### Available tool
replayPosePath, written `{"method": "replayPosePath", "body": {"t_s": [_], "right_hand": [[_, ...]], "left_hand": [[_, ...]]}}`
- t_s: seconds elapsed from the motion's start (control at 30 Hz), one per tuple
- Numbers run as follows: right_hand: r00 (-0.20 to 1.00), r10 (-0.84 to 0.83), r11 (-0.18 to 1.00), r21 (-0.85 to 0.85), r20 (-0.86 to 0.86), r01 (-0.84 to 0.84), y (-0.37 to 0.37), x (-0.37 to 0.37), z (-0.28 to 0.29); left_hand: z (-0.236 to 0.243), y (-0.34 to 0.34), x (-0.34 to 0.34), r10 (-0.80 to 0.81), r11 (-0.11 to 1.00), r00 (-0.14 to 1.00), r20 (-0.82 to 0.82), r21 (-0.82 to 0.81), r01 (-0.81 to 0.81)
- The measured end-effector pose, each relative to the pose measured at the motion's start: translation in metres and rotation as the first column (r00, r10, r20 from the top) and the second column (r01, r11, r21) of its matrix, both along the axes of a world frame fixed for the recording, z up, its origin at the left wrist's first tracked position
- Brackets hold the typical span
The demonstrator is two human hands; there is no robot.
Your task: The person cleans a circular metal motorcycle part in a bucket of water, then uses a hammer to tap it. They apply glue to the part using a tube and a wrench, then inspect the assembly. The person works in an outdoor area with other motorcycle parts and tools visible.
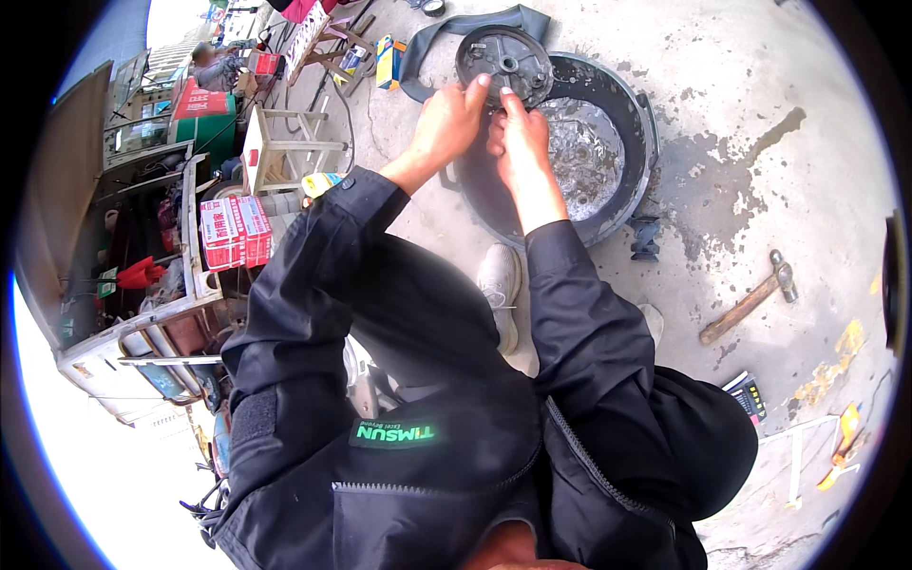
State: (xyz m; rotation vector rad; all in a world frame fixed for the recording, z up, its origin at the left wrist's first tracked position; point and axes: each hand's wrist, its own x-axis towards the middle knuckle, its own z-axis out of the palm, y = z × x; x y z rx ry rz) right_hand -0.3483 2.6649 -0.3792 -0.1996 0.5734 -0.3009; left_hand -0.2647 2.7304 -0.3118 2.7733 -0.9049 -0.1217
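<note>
A round, dark metal plate (518,55) with a raised hub and a hole at its middle is held over the far left part of a black tub. My left hand (450,122) pinches the plate's near edge, thumb on top. Close beside it, my right hand (520,142) also grips that edge, its thumb on the plate and its other fingers curled. The tub (619,214) holds shallow, bubbly water. Beyond the tub, a flat dark rubber inner tube (414,65) lies bent on the ground, partly behind the plate.
A wooden-handled hammer (746,304) lies on wet-stained concrete at right. Against the tub's near right side is a small dark part (645,237). At left stand a white stool (255,152), a red-and-white carton (228,235) and an open cart (142,332). Another person (217,68) is farther back.
</note>
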Motion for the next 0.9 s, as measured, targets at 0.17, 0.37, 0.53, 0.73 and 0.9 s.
{"method": "replayPosePath", "body": {"t_s": [0.17, 0.37, 0.53, 0.73, 0.9], "right_hand": [[0.982, 0.174, 0.981, -0.094, 0.078, -0.167, -0.026, -0.021, 0.001], [0.91, 0.403, 0.885, -0.214, -0.095, -0.414, -0.043, -0.055, -0.025], [0.959, 0.273, 0.949, -0.145, -0.071, -0.281, -0.033, -0.048, -0.054], [0.984, -0.118, 0.99, 0.055, -0.132, 0.126, -0.023, -0.021, -0.02], [0.991, -0.121, 0.969, 0.212, -0.053, 0.129, 0.018, 0.001, 0.007]], "left_hand": [[0.086, -0.01, 0.044, 0.161, 0.978, 0.904, -0.396, -0.055, -0.199], [0.066, -0.019, 0.055, -0.07, 0.936, 0.914, -0.399, -0.344, -0.079], [0.027, -0.019, 0.062, -0.075, 0.965, 0.973, -0.22, 0.23, 0.126], [0.02, -0.019, 0.013, -0.333, 0.928, 0.932, 0.145, -0.124, 0.351], [0.026, -0.007, 0.009, -0.234, 0.97, 0.967, -0.096, -0.088, 0.226]]}}
